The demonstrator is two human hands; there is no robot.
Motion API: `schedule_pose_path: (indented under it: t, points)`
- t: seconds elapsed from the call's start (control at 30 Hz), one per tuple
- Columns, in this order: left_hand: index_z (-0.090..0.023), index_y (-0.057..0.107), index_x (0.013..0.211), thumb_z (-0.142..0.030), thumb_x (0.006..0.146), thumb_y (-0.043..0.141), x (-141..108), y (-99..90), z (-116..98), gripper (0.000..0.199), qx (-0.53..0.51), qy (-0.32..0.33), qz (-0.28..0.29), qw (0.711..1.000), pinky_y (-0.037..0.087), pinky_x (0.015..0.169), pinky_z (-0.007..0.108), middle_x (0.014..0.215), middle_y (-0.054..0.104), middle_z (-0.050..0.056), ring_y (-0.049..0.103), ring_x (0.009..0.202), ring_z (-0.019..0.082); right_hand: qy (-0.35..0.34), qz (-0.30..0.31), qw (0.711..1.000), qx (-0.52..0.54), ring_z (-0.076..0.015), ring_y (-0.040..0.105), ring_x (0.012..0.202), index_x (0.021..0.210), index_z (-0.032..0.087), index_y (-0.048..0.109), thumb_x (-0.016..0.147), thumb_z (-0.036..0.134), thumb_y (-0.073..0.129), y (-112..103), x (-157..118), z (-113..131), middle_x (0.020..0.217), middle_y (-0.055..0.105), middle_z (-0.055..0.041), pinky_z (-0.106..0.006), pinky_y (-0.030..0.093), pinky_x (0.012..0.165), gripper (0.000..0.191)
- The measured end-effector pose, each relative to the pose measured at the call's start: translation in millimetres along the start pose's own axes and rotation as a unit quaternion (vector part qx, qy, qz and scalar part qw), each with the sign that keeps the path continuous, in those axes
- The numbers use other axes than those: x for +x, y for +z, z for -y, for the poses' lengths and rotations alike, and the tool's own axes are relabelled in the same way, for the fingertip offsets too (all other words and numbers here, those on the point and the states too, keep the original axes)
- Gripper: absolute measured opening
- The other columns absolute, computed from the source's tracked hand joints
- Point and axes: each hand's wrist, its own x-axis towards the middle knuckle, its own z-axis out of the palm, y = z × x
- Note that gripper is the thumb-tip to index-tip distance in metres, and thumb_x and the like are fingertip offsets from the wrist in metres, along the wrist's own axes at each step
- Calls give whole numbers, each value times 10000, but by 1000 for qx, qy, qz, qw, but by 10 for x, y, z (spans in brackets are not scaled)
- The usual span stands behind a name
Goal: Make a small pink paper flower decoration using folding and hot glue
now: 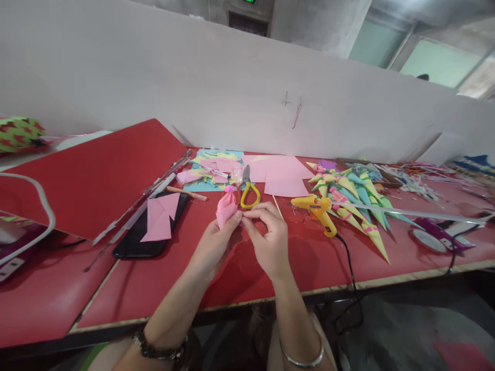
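Observation:
Over the red table, my left hand [216, 242] is closed around a rolled pink paper piece [226, 207], held upright with overlapping folds at its top. My right hand [268, 232] is beside it, thumb and forefinger pinched together close to the left fingertips. What lies in that pinch is too small to make out. Just behind the hands rest pliers [250, 195] with yellow and red handles. To the right of my right hand lies a yellow glue gun [317, 210] with a long clear glue stick in its back.
Left are a black phone [139, 242] under cut pink paper [160, 216] and a large red board [104, 175]. Pink sheets [286, 175] and paper scraps [212, 165] lie at the back. Several paper cones [356, 193] are heaped right, near the glue gun's black cord [350, 263].

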Motion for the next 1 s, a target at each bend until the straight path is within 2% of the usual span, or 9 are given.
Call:
schedule_pose_path:
  t: [0.1,0.2,0.33,0.4,0.5,0.73,0.9,1.0]
  points:
    - [-153,602,679,-340,545,785,-23,30,-25,295,3,-12,1,1000,346,484,200,540,512,-52,456,490,72,6,-10,1000,23,-154,590,769,768,216,659,799,183,557,-6,5,44,775,609,-19,-272,495,681,112]
    - [-154,591,661,-343,550,778,-63,71,-40,288,9,-22,22,999,301,442,191,531,482,-58,380,436,50,42,-70,995,53,-148,596,713,746,203,659,793,215,569,-42,18,63,739,627,-17,-267,497,642,102]
    - [-148,565,611,-389,626,729,-105,86,-28,292,9,-23,74,997,223,403,168,439,313,-99,196,384,19,152,-219,952,149,-108,574,587,810,171,655,789,298,579,-144,52,1,698,631,-7,-252,500,584,149]
    - [-145,599,676,-383,643,720,-114,75,-15,269,21,-24,99,995,199,402,160,445,298,-101,185,394,19,172,-247,932,200,-97,577,599,861,168,661,777,291,590,-183,67,-47,732,645,-13,-258,516,614,165]
    - [-159,629,780,-358,659,713,-116,58,-1,248,43,-23,118,992,186,405,166,465,310,-95,210,409,28,173,-227,924,254,-107,613,675,868,179,683,754,254,616,-184,72,-95,803,679,-25,-286,538,692,152]
    - [-149,592,703,-383,633,733,-63,37,11,283,42,-9,107,993,201,400,173,464,335,-90,229,406,27,193,-153,922,298,-165,665,854,841,181,702,719,207,646,-105,58,-63,877,724,-37,-336,535,813,136]
    - [-147,526,598,-386,585,763,-49,27,-6,337,37,-25,79,996,203,388,165,459,298,-97,237,413,28,217,-109,925,293,-134,659,693,796,174,695,713,234,656,-109,52,-47,753,711,-14,-284,540,696,110]
    - [-149,524,590,-368,584,756,-63,41,-25,319,39,-40,73,996,225,407,171,478,312,-89,263,428,36,207,-121,934,264,-102,620,656,754,181,673,682,201,679,-96,49,-65,697,675,17,-226,505,640,75]
